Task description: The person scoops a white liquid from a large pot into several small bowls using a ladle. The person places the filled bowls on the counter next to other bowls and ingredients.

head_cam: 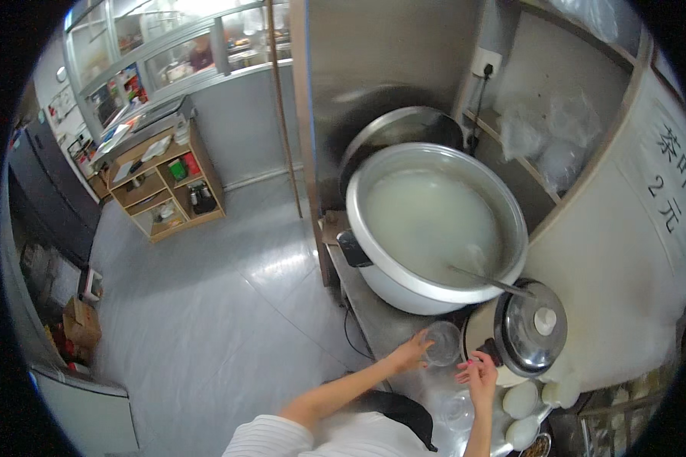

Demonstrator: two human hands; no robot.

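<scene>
My left hand [410,353] holds a clear plastic cup [442,343] by its left side, over the metal counter. To the right of the cup, my right hand [478,374] is raised with its fingers apart and bent, and nothing shows in it. Above both hands stands a large metal pot [434,297] of whitish, cloudy liquid [429,223], with a ladle handle [491,281] leaning over its rim. A cooker with a shiny lid [534,328] is beside my right hand. Another clear plastic item [458,412] lies on the counter below the cup.
White round-topped containers [520,400] and a bowl of brown food [536,445] stand at the lower right. Behind the pot leans a large round metal lid [403,123]. Plastic bags [571,120] are on a shelf. A wooden shelf unit [168,188] stands across the floor.
</scene>
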